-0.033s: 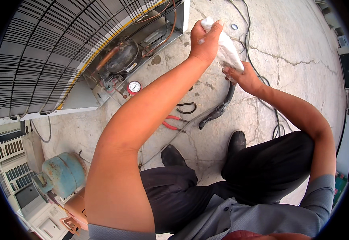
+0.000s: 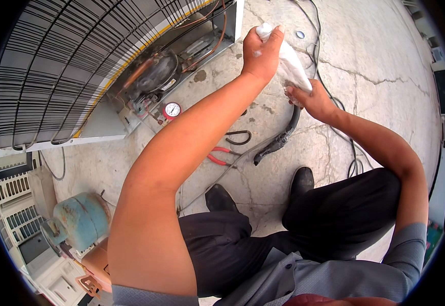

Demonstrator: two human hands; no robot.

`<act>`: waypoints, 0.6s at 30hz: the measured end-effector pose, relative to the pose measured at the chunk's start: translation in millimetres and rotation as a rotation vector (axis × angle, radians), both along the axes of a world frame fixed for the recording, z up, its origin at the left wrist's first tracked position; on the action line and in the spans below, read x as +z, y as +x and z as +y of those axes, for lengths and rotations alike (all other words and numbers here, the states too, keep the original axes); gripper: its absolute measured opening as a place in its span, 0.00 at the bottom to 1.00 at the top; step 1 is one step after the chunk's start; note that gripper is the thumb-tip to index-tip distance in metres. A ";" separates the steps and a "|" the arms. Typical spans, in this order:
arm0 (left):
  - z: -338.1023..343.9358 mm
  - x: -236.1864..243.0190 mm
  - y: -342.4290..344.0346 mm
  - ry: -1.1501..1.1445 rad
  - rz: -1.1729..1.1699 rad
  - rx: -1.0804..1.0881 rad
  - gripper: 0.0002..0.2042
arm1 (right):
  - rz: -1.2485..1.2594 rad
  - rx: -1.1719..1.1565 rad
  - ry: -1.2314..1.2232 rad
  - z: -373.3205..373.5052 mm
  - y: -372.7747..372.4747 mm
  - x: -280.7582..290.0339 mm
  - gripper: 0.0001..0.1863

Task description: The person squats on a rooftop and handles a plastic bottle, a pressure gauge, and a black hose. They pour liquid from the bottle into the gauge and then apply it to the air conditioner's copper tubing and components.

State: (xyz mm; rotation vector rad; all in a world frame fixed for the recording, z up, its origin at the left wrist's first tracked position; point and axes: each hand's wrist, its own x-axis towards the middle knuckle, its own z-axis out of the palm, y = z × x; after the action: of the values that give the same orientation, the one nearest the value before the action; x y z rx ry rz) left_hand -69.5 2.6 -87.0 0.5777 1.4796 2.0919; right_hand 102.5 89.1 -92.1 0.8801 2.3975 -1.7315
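My left hand [image 2: 261, 57] is closed round the upper end of a long white bundle [image 2: 294, 66], its thumb on top. My right hand [image 2: 312, 102] grips the lower end of it, thumb pressed on the side. Whether the bundle is cloth or plastic I cannot make out. Below my right hand a black tube [image 2: 289, 130] with a ragged, wrapped end curves down; whether the hand also holds it is hidden. Left of the tube lie red-handled pliers [image 2: 219, 156] and a bent black loop [image 2: 239, 136] on the concrete floor [image 2: 380, 107].
At upper left stands a refrigerator's back with a black wire grille [image 2: 44, 76] and an exposed compressor [image 2: 156, 71]. A red-rimmed pressure gauge [image 2: 172, 110] sits beside it. Black cables [image 2: 339, 104] run along the right. A rusty blue gas cylinder [image 2: 82, 220] stands at lower left.
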 end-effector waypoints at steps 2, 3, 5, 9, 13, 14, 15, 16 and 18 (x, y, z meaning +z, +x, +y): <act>2.2 -0.1 2.8 -0.014 0.003 0.079 0.17 | -0.015 0.005 0.005 -3.7 -0.5 7.8 0.17; 3.0 0.8 4.3 -0.021 0.005 0.118 0.18 | -0.018 0.000 0.002 -4.8 -0.9 10.3 0.18; 3.3 0.5 1.8 -0.019 0.019 0.134 0.18 | -0.029 -0.002 -0.007 -4.8 -2.2 10.7 0.18; 8.0 -1.5 2.7 -0.031 0.035 0.180 0.18 | -0.027 -0.020 -0.043 11.2 -2.9 -2.1 0.20; 6.3 1.2 2.9 -0.023 -0.014 0.182 0.18 | 0.008 -0.165 -0.076 14.6 -4.5 -5.2 0.24; 5.6 1.4 0.8 -0.002 -0.037 0.162 0.17 | 0.029 -0.187 -0.093 15.8 -3.7 -3.8 0.27; 4.5 1.4 -0.9 0.018 -0.060 0.142 0.17 | 0.029 -0.201 -0.085 15.9 -3.5 -2.8 0.27; 3.7 1.5 -1.8 0.007 -0.095 0.140 0.16 | 0.030 -0.215 -0.077 15.6 -3.3 -1.1 0.28; 0.0 14.9 -0.6 -0.011 -0.171 0.124 0.16 | 0.053 -0.217 -0.067 14.4 -1.6 2.6 0.28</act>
State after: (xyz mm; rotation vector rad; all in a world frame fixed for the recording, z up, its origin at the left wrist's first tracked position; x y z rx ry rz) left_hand -70.1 2.7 -72.1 0.3002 1.4607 2.1653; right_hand 100.9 103.5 -89.6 1.1366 2.3350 -1.9191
